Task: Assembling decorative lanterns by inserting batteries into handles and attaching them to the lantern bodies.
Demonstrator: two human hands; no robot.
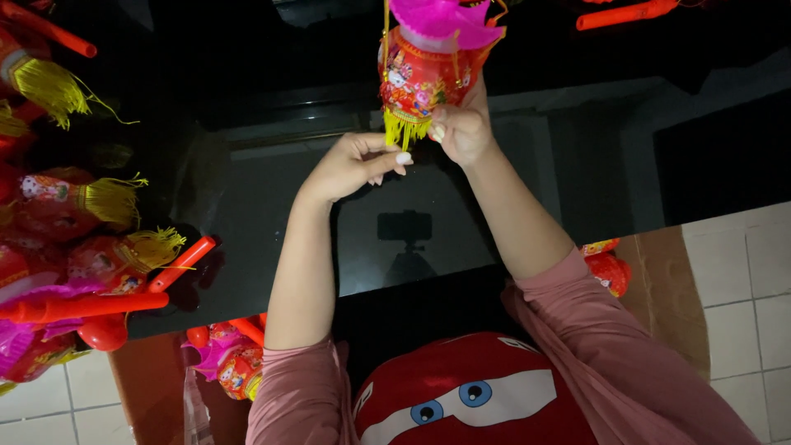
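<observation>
The right hand's (463,130) fingers pinch the bottom of a red paper lantern with pink top and yellow fringe (420,78), held above the black glossy table's (288,198) far edge. The left hand's (350,165) fingers pinch together just below the fringe, seemingly straightening it. More red lanterns with yellow tassels (91,247) crowd the table's left edge.

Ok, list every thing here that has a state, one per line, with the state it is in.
Red paper lantern: lifted above the black table, upright, yellow fringe hanging down.
Right hand: closed on the lantern's lower edge.
Left hand: fingers pinched, just below the fringe, contact unclear.
Finished lanterns: lying on their sides at the table's left.
Red stick: lying flat on the far side.
Red cushion with cartoon eyes: on the lap.
</observation>
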